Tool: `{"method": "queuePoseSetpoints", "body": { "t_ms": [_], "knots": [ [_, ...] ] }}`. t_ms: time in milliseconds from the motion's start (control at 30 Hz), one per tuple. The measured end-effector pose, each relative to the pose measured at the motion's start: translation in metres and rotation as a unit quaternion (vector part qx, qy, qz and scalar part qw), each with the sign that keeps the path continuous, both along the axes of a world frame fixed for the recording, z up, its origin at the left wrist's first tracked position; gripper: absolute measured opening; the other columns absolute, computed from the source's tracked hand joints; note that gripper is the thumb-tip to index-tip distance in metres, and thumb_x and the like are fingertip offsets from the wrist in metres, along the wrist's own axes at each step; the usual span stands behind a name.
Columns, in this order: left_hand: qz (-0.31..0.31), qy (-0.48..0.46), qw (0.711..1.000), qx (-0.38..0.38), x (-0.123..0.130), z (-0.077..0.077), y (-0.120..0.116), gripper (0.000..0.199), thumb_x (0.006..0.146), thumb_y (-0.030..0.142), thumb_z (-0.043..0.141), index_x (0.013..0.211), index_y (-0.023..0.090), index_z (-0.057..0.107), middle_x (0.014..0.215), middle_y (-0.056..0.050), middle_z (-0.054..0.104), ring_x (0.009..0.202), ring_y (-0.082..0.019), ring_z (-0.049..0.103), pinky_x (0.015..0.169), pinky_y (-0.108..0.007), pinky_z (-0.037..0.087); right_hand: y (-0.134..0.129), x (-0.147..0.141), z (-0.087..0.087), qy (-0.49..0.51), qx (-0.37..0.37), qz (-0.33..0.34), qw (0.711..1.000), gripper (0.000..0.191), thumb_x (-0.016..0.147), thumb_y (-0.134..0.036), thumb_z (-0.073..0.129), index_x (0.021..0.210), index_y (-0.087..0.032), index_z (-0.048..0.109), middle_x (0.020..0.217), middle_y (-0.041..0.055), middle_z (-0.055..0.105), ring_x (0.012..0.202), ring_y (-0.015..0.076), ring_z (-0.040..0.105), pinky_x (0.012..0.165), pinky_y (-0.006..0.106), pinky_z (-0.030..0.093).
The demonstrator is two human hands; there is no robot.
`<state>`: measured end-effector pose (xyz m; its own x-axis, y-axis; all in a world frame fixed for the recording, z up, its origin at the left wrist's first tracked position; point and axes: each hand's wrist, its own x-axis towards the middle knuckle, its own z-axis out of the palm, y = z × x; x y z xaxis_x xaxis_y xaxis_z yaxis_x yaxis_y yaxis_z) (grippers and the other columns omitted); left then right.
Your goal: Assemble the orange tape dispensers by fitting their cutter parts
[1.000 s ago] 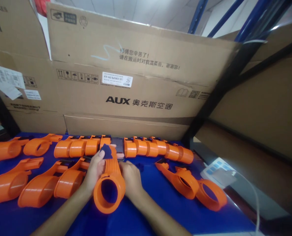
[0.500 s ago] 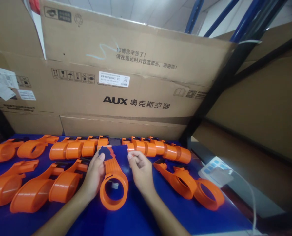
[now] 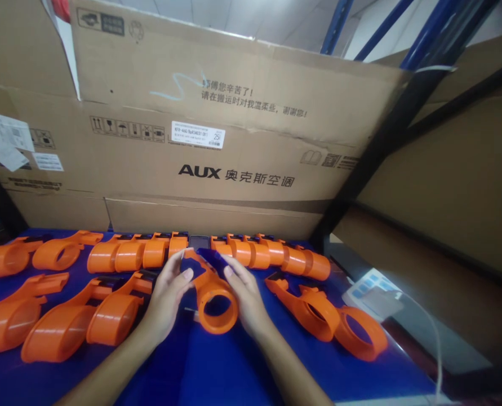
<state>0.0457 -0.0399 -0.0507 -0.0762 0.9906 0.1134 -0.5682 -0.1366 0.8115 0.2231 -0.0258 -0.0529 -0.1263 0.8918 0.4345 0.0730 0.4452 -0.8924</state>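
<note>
An orange tape dispenser (image 3: 217, 307), its ring end toward me, hangs tilted over the blue tabletop between my hands. My left hand (image 3: 170, 290) grips its handle end, the thumb pressed on a dark blue patch (image 3: 195, 269) there. My right hand (image 3: 244, 285) is closed at the other side, fingers on a thin dark blue piece (image 3: 212, 258) that stands up along the handle; its material I cannot make out. The right palm is close beside the ring. A small metallic bit (image 3: 191, 310) shows left of the ring.
Several more orange tape dispensers (image 3: 58, 324) lie in rows left, behind and right on the blue tabletop (image 3: 183, 372). A dark flat object (image 3: 199, 242) lies at the back. Printed cardboard (image 3: 251, 141) walls the rear. A pale device (image 3: 373, 293) with a cable stands right, beside a dark post (image 3: 360, 163).
The dispenser has turned and moved up and right, its ring now nearer my right hand. The blue piece, flat and upright before, now slants against the handle.
</note>
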Motion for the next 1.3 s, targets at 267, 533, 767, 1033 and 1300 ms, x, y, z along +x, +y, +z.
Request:
{"method": "queuePoseSetpoints", "body": {
  "t_ms": [267, 533, 767, 1033, 1300],
  "knots": [
    [0.029, 0.015, 0.999, 0.021, 0.000, 0.004, -0.003, 0.047, 0.072, 0.026, 0.087, 0.116, 0.028, 0.071, 0.121, -0.004, 0.072, 0.115, -0.027, 0.066, 0.093, -0.035, 0.056, -0.002, 0.018, 0.019, -0.028, 0.037, 0.021, 0.999, 0.039, 0.092, -0.043, 0.072, 0.128, -0.029, 0.074, 0.132, 0.0071, 0.071, 0.129, 0.0305, 0.062, 0.116, 0.051, 0.044],
    [0.009, 0.021, 0.999, 0.022, -0.001, 0.004, -0.003, 0.047, 0.077, 0.028, 0.085, 0.120, 0.031, 0.069, 0.126, -0.003, 0.070, 0.117, -0.026, 0.065, 0.091, -0.034, 0.057, 0.001, 0.018, 0.017, -0.026, 0.043, 0.022, 0.998, 0.038, 0.092, -0.043, 0.072, 0.127, -0.029, 0.075, 0.131, 0.0079, 0.071, 0.127, 0.0303, 0.063, 0.115, 0.051, 0.045],
    [0.001, 0.017, 1.000, 0.025, -0.001, 0.003, -0.003, 0.047, 0.078, 0.028, 0.085, 0.122, 0.031, 0.070, 0.128, -0.004, 0.070, 0.121, -0.028, 0.064, 0.098, -0.039, 0.056, 0.003, 0.017, 0.013, -0.030, 0.023, 0.058, 0.998, 0.038, 0.092, -0.040, 0.074, 0.128, -0.027, 0.074, 0.134, 0.0077, 0.070, 0.129, 0.0292, 0.063, 0.115, 0.048, 0.045],
    [-0.011, 0.011, 0.998, 0.064, -0.004, -0.012, -0.001, 0.056, 0.086, 0.030, 0.077, 0.140, 0.031, 0.063, 0.155, -0.005, 0.055, 0.150, -0.032, 0.039, 0.124, -0.047, 0.031, -0.005, 0.016, 0.018, -0.051, 0.001, 0.094, 0.994, 0.056, 0.092, -0.037, 0.074, 0.145, -0.028, 0.056, 0.144, 0.0085, 0.064, 0.135, 0.0298, 0.059, 0.114, 0.049, 0.047],
    [-0.006, 0.060, 0.992, 0.109, -0.008, -0.012, -0.001, 0.060, 0.087, 0.031, 0.076, 0.144, 0.029, 0.060, 0.158, -0.008, 0.052, 0.150, -0.036, 0.039, 0.125, -0.051, 0.030, -0.010, 0.017, 0.018, -0.202, 0.173, 0.004, 0.964, 0.066, 0.084, -0.031, 0.082, 0.144, -0.027, 0.056, 0.133, 0.0111, 0.066, 0.120, 0.0300, 0.065, 0.105, 0.048, 0.053]
  ]
}}
